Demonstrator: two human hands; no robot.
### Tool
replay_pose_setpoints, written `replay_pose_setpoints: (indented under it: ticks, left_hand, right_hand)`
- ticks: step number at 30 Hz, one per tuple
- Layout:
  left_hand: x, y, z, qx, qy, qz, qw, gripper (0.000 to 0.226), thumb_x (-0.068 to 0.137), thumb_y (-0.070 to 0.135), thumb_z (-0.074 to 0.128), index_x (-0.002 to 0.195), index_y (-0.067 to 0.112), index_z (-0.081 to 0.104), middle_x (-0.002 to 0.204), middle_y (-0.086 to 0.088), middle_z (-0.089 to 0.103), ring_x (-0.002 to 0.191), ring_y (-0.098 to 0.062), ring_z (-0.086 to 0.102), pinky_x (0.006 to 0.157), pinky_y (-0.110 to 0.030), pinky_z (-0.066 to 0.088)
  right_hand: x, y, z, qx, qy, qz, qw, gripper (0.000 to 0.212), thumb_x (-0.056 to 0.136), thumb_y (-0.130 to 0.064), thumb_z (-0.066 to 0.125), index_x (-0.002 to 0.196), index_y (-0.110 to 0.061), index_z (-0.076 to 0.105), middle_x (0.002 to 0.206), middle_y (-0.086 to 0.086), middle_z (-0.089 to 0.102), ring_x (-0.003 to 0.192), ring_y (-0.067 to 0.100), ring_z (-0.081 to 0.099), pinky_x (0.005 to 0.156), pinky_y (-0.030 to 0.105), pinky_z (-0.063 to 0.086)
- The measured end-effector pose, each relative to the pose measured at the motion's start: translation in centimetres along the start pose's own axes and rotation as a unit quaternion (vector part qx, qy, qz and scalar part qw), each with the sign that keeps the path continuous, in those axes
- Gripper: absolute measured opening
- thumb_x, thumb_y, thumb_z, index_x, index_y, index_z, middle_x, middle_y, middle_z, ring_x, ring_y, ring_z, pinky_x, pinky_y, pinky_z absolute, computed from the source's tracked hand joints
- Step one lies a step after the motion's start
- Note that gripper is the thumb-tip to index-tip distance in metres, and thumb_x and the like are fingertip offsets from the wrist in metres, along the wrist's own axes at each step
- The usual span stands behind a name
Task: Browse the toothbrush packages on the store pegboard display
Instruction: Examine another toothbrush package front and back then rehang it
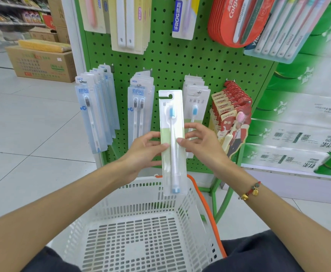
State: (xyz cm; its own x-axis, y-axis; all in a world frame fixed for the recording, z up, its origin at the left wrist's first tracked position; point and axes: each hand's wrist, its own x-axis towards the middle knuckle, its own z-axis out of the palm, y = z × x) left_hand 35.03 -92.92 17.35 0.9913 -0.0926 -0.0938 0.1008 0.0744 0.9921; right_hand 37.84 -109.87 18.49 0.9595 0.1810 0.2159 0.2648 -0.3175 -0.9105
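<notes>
Filling the upper half of the frame: green pegboard (172,61), hung with toothbrush packs. Below it, at bottom centre: white basket (141,232), nothing visible inside, orange handle at its right edge. Mid-frame, held upright off the hooks and in front of the board: one pack (173,142), white and pale green card, single white brush with blue bristles and blue tail. Held by both hands at about mid-height: left hand (145,152) pinching the left edge, thumb on the front, fingers behind; right hand (202,143) pinching the right edge the same way, beaded bracelet at the wrist. Step in hand, by judgement: inspection of one pack lifted from the matching row just behind it; browsing well under way, most rows untouched. Next move, by judgement: either a turn of the card to read the back, or a return to its peg, which calls for lining the hook slot at the top of the card up with the peg tip. Count on the lower row: four hung stacks, namely two pale blue stacks at left, one white stack at centre, one red canban stack (231,114) at right. Upper row: about five groups, cut off by the frame top, exact number of packs per stack not countable. Upper left: cardboard boxes on the floor.
</notes>
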Motion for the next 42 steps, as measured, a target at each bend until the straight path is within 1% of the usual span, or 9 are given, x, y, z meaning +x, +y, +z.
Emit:
replay_pose_setpoints:
  ticks: [7, 11, 15, 21, 26, 30, 35, 39, 42]
  left_hand:
    - [0.1, 0.4, -0.6, -0.057, 0.077, 0.037, 0.995, 0.023, 0.094, 0.01, 0.06, 0.114, 0.02, 0.058, 0.108, -0.004, 0.07, 0.094, -0.011, 0.069, 0.072, -0.024, 0.059]
    - [0.0, 0.4, -0.6, -0.05, 0.086, 0.048, 0.994, 0.021, 0.093, 0.012, 0.06, 0.112, 0.022, 0.058, 0.11, -0.003, 0.07, 0.102, -0.014, 0.067, 0.076, -0.026, 0.059]
    - [-0.1, 0.4, -0.3, -0.053, 0.087, 0.058, 0.993, 0.021, 0.094, 0.012, 0.06, 0.111, 0.023, 0.058, 0.107, -0.002, 0.07, 0.098, -0.012, 0.068, 0.074, -0.025, 0.059]
    - [-0.2, 0.4, -0.1, -0.054, 0.093, 0.068, 0.992, 0.021, 0.094, 0.01, 0.059, 0.112, 0.022, 0.057, 0.107, -0.004, 0.07, 0.096, -0.012, 0.069, 0.076, -0.026, 0.059]
    - [-0.2, 0.4, 0.1, -0.048, 0.094, 0.073, 0.992, 0.023, 0.094, 0.011, 0.059, 0.115, 0.022, 0.057, 0.108, -0.004, 0.07, 0.095, -0.011, 0.069, 0.079, -0.027, 0.058]
    - [-0.3, 0.3, 0.2, -0.003, 0.12, 0.086, 0.989, 0.017, 0.094, 0.014, 0.06, 0.105, 0.028, 0.057, 0.114, 0.0, 0.064, 0.098, -0.007, 0.064, 0.076, -0.021, 0.055]
    - [-0.2, 0.5, -0.2, 0.097, 0.162, 0.086, 0.978, 0.035, 0.09, 0.021, 0.067, 0.118, 0.026, 0.048, 0.116, 0.009, 0.057, 0.1, -0.007, 0.06, 0.091, -0.036, 0.053]
    - [-0.5, 0.7, 0.2, 0.215, 0.088, 0.102, 0.967, 0.045, 0.091, 0.032, 0.063, 0.133, 0.03, 0.046, 0.114, 0.02, 0.055, 0.094, 0.003, 0.06, 0.098, -0.042, 0.049]
    - [-0.8, 0.7, 0.8, 0.23, 0.041, 0.097, 0.968, 0.05, 0.088, 0.049, 0.06, 0.134, 0.034, 0.047, 0.124, 0.016, 0.055, 0.108, -0.003, 0.059, 0.1, -0.042, 0.047]
  right_hand:
    - [0.0, 0.6, -0.2, -0.127, -0.128, -0.005, 0.984, 0.06, 0.087, -0.014, 0.071, 0.139, -0.025, 0.044, 0.101, 0.003, 0.059, 0.088, 0.021, 0.065, 0.08, 0.023, 0.051]
    - [-0.1, 0.2, -0.8, -0.089, -0.163, 0.021, 0.982, 0.056, 0.087, -0.012, 0.071, 0.136, -0.026, 0.048, 0.106, 0.011, 0.064, 0.09, 0.021, 0.07, 0.08, 0.021, 0.054]
    - [-0.3, -0.2, -1.7, -0.069, -0.2, 0.03, 0.977, 0.05, 0.088, -0.013, 0.069, 0.133, -0.026, 0.052, 0.11, 0.011, 0.066, 0.095, 0.022, 0.069, 0.088, 0.024, 0.053]
    - [-0.4, 0.2, -2.2, -0.079, -0.232, 0.026, 0.969, 0.063, 0.078, -0.015, 0.08, 0.13, -0.034, 0.051, 0.112, 0.008, 0.064, 0.096, 0.021, 0.065, 0.094, 0.032, 0.053]
    - [-0.3, 0.4, -2.1, -0.099, -0.221, 0.007, 0.97, 0.066, 0.076, -0.014, 0.082, 0.131, -0.031, 0.049, 0.108, 0.012, 0.063, 0.083, 0.014, 0.063, 0.088, 0.032, 0.055]
    - [-0.6, 0.1, -2.0, -0.098, -0.226, -0.004, 0.969, 0.065, 0.075, -0.012, 0.082, 0.129, -0.028, 0.05, 0.104, 0.013, 0.064, 0.072, 0.008, 0.061, 0.075, 0.023, 0.054]
    - [-0.6, 0.0, -2.0, -0.13, -0.217, -0.02, 0.967, 0.067, 0.074, -0.011, 0.083, 0.129, -0.032, 0.049, 0.1, 0.01, 0.061, 0.073, 0.012, 0.063, 0.075, 0.028, 0.056]
    - [-1.1, -0.1, -1.9, -0.208, -0.215, -0.058, 0.953, 0.079, 0.073, -0.016, 0.083, 0.138, -0.035, 0.04, 0.103, 0.005, 0.059, 0.077, 0.019, 0.063, 0.077, 0.041, 0.054]
    - [-1.8, -0.3, -1.4, -0.274, -0.233, -0.094, 0.928, 0.089, 0.078, -0.02, 0.078, 0.148, -0.035, 0.025, 0.103, -0.007, 0.06, 0.066, 0.0, 0.054, 0.063, 0.022, 0.046]
